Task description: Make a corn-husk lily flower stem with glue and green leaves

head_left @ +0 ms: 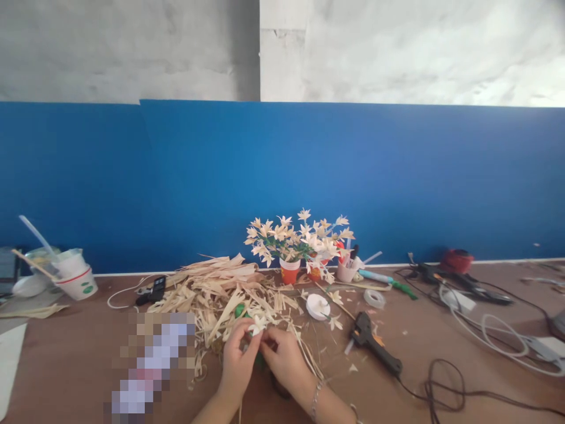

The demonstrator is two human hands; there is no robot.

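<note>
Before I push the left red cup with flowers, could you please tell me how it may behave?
The left red cup may tip easily, because its flowers spread much wider than its narrow base. Those blooms look thin and pointed, so they are probably light and rather fragile if knocked.

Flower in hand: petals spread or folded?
Spread. The flower shows pale petals fanning outward in separate points, just above the fingertips of the left hand.
</note>
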